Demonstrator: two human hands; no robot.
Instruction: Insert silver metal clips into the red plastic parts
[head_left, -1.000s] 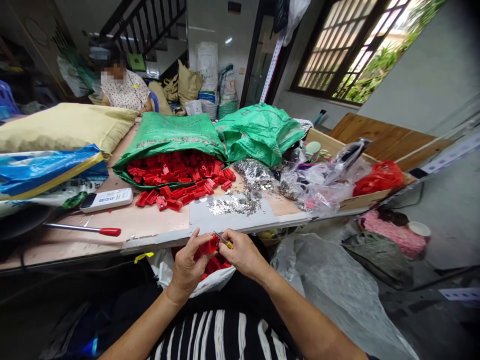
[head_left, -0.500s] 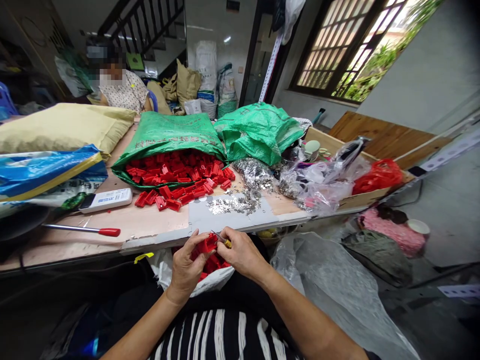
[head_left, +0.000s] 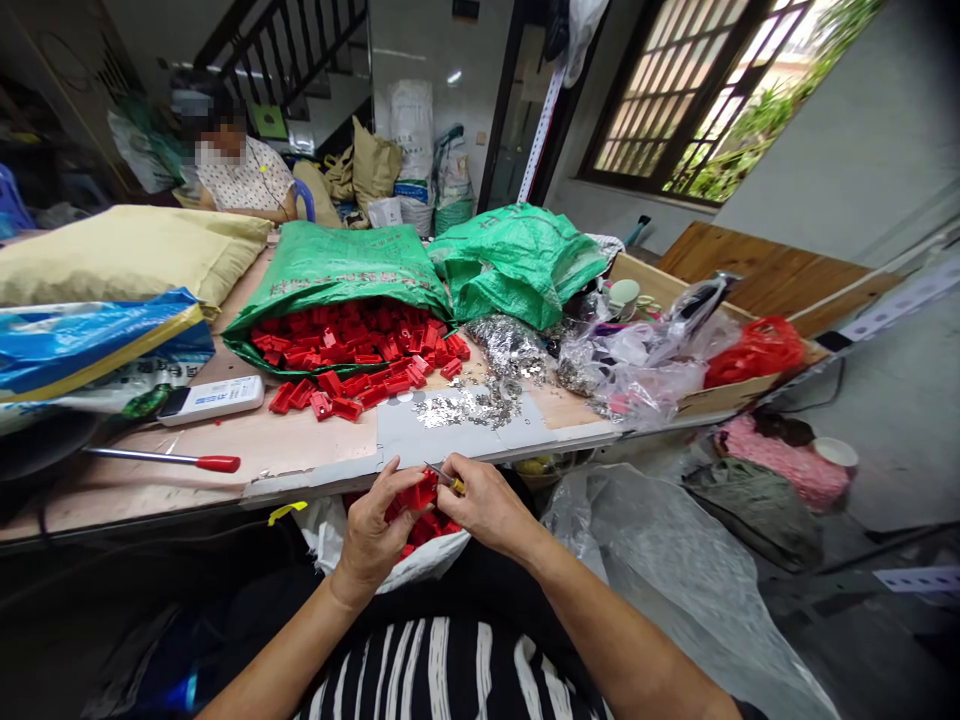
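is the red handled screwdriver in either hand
No, the red-handled screwdriver lies on the wooden table, away from the left hand and right hand.

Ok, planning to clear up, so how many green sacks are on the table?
2: one open sack with red plastic pieces in it, and one crumpled sack just right of it.

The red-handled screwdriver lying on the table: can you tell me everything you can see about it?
This red-handled screwdriver has a long, thin, shiny shaft that looks like metal and a short, glossy red handle that looks like plastic. It lies flat on the pale wooden tabletop, with its handle pointing right and its shaft pointing left. It rests below the white remote control, not touching it. Nobody is holding it. Its far tip is too small to make out.
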